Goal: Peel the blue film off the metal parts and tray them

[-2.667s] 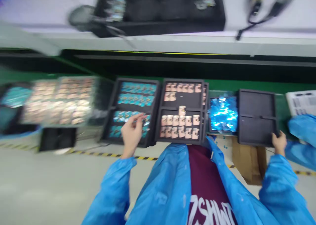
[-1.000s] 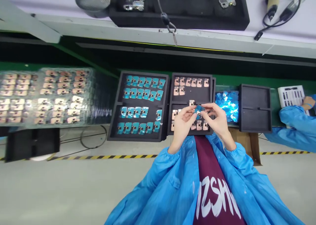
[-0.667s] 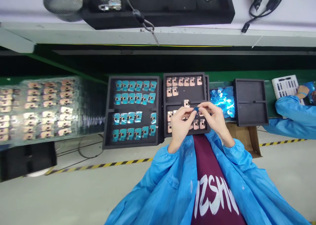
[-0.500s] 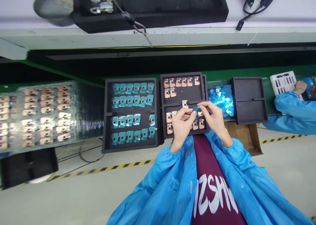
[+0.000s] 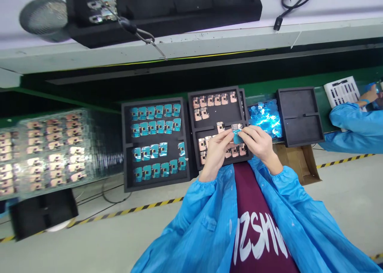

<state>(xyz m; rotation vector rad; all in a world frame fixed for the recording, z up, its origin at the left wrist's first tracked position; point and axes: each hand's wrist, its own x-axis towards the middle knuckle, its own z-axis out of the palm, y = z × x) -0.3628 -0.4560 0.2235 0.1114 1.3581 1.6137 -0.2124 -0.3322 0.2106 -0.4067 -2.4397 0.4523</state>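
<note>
My left hand [image 5: 216, 149] and my right hand [image 5: 257, 142] meet over a black tray [image 5: 243, 117] of bare copper-coloured parts. Both pinch one small part with blue film [image 5: 237, 135] between their fingertips. Left of it lies a second black tray [image 5: 126, 145] with rows of blue-filmed parts. A pile of loose blue film scraps [image 5: 263, 114] sits just right of my hands.
An empty black tray [image 5: 299, 111] lies to the right, with a cardboard box [image 5: 296, 165] below it. Clear blister trays of copper parts [image 5: 54, 149] are stacked at the left. Another person's blue sleeve [image 5: 353, 125] reaches in at the far right. A shelf above holds a black tray [image 5: 167, 5] and cables.
My left hand picked a blue-filmed part from the left tray and my right hand left the empty tray; both now hold the part together. The view has tilted and shifted slightly.
</note>
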